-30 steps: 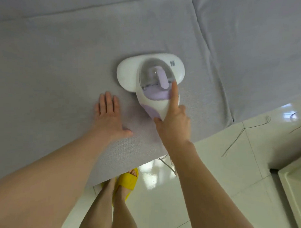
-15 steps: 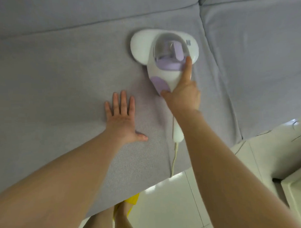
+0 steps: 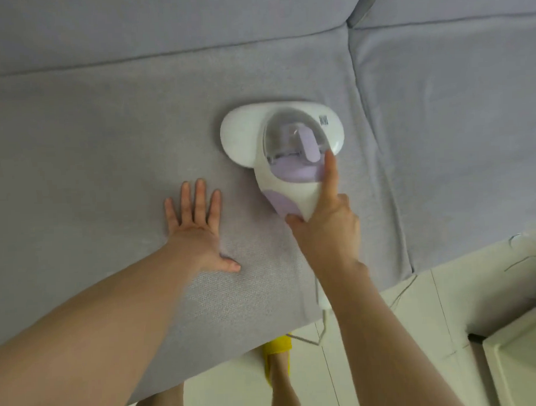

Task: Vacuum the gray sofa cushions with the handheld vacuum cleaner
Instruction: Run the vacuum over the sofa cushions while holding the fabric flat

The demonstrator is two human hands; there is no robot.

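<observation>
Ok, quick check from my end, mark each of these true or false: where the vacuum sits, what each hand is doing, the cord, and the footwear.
1. The handheld vacuum sits on the gray seat cushion. True.
2. The left hand grips the vacuum's handle. False: it lies flat on the cushion, fingers spread, apart from the vacuum.
3. The right hand holds the handle with its index finger stretched along the body toward the clear dome. True.
4. The vacuum is parked on the tiled floor. False: it is on the cushion.
5. A white cord trails from the handle's end over the cushion's front edge. True.
6. The slipper below is blue. False: it is yellow.
</observation>
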